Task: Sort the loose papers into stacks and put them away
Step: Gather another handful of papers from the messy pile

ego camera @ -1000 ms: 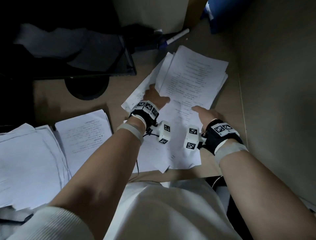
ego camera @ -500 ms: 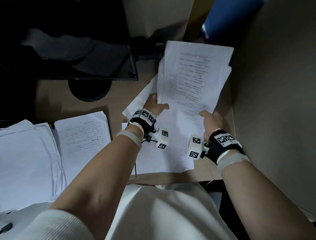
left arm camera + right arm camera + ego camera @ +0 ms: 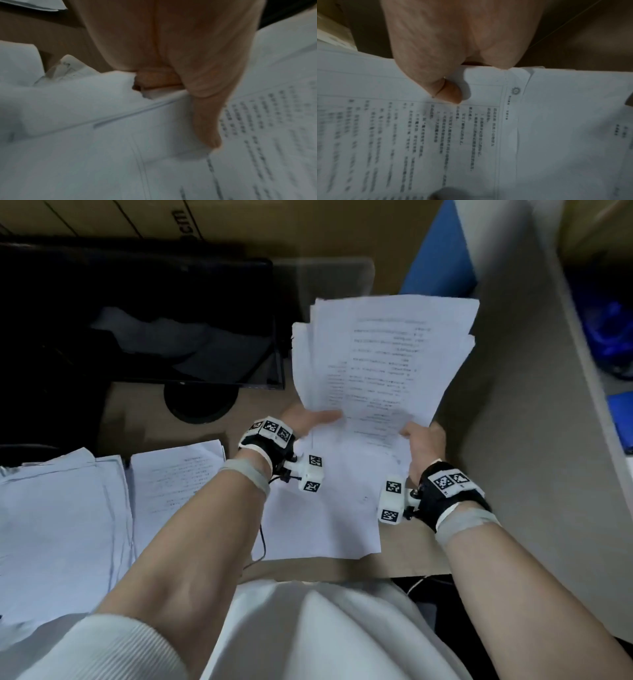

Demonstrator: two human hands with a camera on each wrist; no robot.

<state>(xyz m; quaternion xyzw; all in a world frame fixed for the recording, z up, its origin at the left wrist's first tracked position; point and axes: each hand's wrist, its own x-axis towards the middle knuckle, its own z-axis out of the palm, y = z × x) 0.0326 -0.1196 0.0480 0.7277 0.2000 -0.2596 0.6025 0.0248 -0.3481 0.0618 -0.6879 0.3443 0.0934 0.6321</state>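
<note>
Two hands up | our left hand (image 3: 301, 421) and right hand (image 3: 423, 440) pinch the printed sheaf (image 3: 380, 364) by its near edge, now lifted off the desk (image 3: 144, 412) toward 12 o'clock | loose sheets (image 3: 325, 515) remain below; sorted stacks (image 3: 61, 508) wait at 9 o'clock | next: square it up

Both forearms are extended forward in the middle of the frame. A bundle of papers (image 3: 380, 364) is pinched by the left hand (image 3: 301, 421) and the right hand (image 3: 423, 443), thumbs on top.
</note>
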